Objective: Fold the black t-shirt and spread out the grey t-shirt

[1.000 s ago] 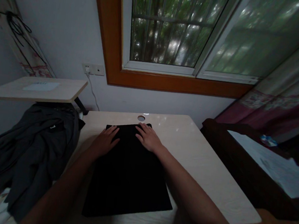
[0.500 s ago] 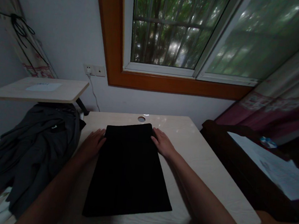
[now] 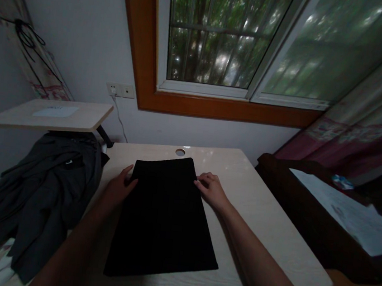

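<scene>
My hands have slid off the top to the black cloth's (image 3: 164, 217) side edges; left hand (image 3: 120, 188) and right hand (image 3: 211, 191) pinch it loosely; I should grip evenly on the bench (image 3: 270, 233).

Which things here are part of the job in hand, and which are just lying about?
In hand: black folded cloth, left hand at its left edge, right hand at its right edge, table under it.

Lying about: grey garment, side table, wall socket, papers on the dark cabinet.
</scene>
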`<state>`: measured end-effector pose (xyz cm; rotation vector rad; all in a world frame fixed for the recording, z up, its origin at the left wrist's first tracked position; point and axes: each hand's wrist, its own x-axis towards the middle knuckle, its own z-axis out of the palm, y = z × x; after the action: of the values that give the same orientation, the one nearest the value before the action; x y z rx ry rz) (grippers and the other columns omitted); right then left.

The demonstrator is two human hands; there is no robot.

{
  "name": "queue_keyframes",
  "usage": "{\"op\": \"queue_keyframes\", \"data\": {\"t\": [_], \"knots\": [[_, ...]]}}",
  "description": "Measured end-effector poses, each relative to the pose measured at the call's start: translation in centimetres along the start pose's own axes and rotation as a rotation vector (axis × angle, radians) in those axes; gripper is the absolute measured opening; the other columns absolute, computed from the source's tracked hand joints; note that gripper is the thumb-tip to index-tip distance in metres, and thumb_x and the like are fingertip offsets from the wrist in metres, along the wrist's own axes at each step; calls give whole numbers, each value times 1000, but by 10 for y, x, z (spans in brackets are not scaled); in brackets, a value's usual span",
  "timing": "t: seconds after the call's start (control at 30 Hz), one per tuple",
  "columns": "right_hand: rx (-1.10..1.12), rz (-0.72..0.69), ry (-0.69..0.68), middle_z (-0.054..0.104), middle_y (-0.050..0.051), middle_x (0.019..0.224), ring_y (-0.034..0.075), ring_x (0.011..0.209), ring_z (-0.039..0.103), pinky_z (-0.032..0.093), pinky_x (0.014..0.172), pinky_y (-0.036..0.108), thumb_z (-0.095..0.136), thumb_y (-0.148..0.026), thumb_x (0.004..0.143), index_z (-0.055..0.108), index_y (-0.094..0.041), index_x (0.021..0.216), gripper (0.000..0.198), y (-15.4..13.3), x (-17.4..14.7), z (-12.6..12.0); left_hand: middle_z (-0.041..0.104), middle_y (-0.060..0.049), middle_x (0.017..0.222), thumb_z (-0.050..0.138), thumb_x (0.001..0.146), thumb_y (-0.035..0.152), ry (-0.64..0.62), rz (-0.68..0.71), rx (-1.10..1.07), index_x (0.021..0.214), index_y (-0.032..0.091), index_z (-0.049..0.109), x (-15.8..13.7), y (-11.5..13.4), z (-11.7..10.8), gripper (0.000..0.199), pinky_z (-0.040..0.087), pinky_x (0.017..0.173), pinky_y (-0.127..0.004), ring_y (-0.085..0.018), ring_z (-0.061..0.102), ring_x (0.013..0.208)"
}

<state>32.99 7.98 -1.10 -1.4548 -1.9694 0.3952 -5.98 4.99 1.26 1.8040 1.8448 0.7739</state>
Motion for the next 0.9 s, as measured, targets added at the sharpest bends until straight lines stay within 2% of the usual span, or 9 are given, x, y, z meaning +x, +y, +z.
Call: {"op": "queue_keyframes", "data": {"t": [0.07, 0.13, 0.27, 0.33, 0.5, 0.6, 0.67, 0.8, 0.9], "knots": [[-7, 8, -29, 67, 6, 94, 26, 98, 58, 44, 94, 43, 63, -49, 90, 73, -24, 95, 27, -5, -1, 0, 74, -8, 101, 55, 90, 50, -11, 1, 21, 154, 22, 35, -6, 5, 0, 73, 55, 87, -42, -27, 72, 92], [-8, 14, -63, 66, 6, 90, 26, 93, 58, 44, 90, 41, 64, -49, 89, 71, -24, 91, 26, -11, -2, 1, 72, -10, 116, 56, 90, 46, -13, 44, 2, 155, 22, 33, -10, 11, 0, 73, 53, 95, -44, -28, 70, 105], [41, 21, -79, 65, 9, 99, 26, 97, 59, 45, 90, 40, 67, -46, 87, 66, -21, 99, 28, -23, -4, 2, 51, -12, 149, 59, 87, 39, 15, 146, -83, 152, 20, 36, -14, 20, 5, 72, 42, 113, -45, -29, 54, 133], [100, 56, -88, 64, 9, 104, 26, 98, 60, 47, 90, 39, 66, -45, 87, 63, -20, 103, 30, -27, -5, 2, 49, -13, 151, 62, 86, 38, 11, 114, -157, 152, 20, 33, -13, 19, 7, 74, 42, 114, -47, -29, 52, 135], [377, 209, -164, 68, 4, 99, 23, 91, 66, 52, 81, 37, 65, -47, 87, 53, -24, 104, 32, -29, -5, 7, 58, -17, 141, 68, 85, 40, -36, -97, -415, 155, 22, 23, -8, 9, 11, 86, 52, 102, -48, -31, 62, 124], [559, 294, -174, 69, 4, 103, 24, 91, 68, 54, 80, 39, 70, -46, 82, 48, -25, 114, 44, -29, -3, 11, 61, -18, 138, 69, 86, 41, -88, -179, -534, 155, 21, 18, -6, 11, 12, 88, 55, 97, -45, -30, 64, 120], [681, 331, -193, 70, 6, 106, 25, 92, 69, 55, 80, 41, 73, -43, 80, 43, -27, 127, 59, -29, -2, 14, 58, -18, 141, 67, 87, 42, -101, -193, -542, 155, 21, 20, -4, 15, 13, 85, 54, 100, -45, -30, 61, 125], [889, 386, -227, 71, 6, 107, 25, 91, 70, 56, 81, 43, 80, -36, 72, 28, -29, 147, 92, -32, 2, 14, 43, -14, 156, 67, 86, 41, -63, -139, -488, 153, 22, 27, 1, 17, 17, 80, 43, 113, -45, -30, 45, 141], [999, 419, -221, 72, 4, 101, 24, 86, 70, 56, 76, 39, 83, -30, 67, 29, -29, 149, 97, -34, 6, 13, 39, -14, 158, 74, 81, 42, -94, -101, -472, 155, 24, 25, 7, 13, 18, 91, 40, 116, -48, -32, 42, 143]]}}
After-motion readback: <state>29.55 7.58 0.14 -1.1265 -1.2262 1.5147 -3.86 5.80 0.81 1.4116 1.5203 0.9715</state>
